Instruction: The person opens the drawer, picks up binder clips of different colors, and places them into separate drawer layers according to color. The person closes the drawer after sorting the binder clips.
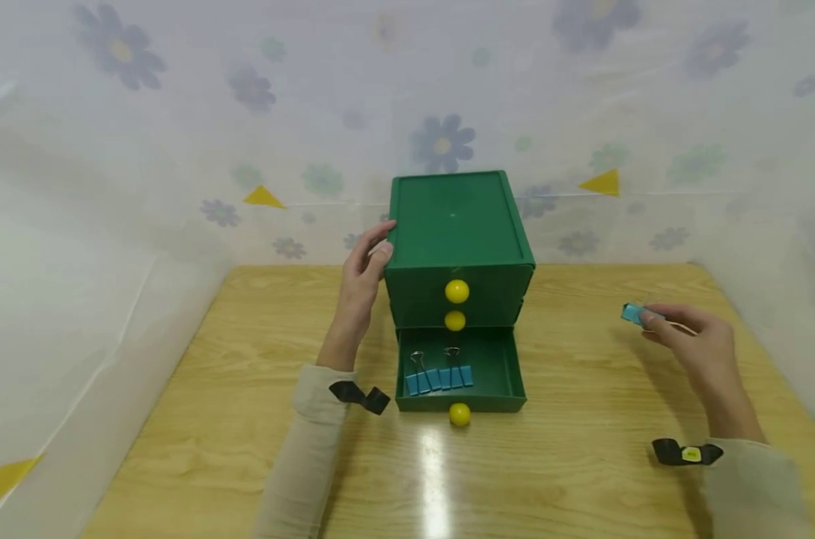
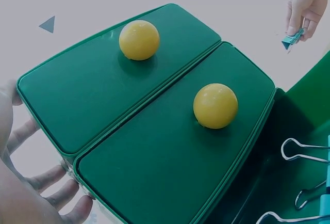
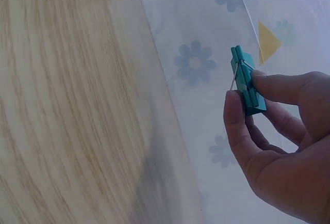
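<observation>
A green drawer box point(image 1: 457, 221) with yellow ball knobs stands on the table, its bottom drawer point(image 1: 498, 367) pulled out. Two blue binder clips point(image 1: 422, 382) lie side by side in that drawer, toward its left, wire handles pointing back. My left hand point(image 1: 364, 277) rests against the box's left side, fingers spread along it in the left wrist view. Off to the right, above the table, my right hand point(image 1: 700, 344) pinches another blue binder clip point(image 3: 247, 82) between thumb and fingers. In the right wrist view one wire handle of that clip shows beside a fingertip.
The wooden table point(image 1: 245, 419) runs up to a pale flowered sheet point(image 1: 326, 112) that hangs behind and at both sides. Yellow triangles point(image 1: 602, 183) are stuck on the sheet. A yellow knob point(image 1: 459, 415) juts from the open drawer's front.
</observation>
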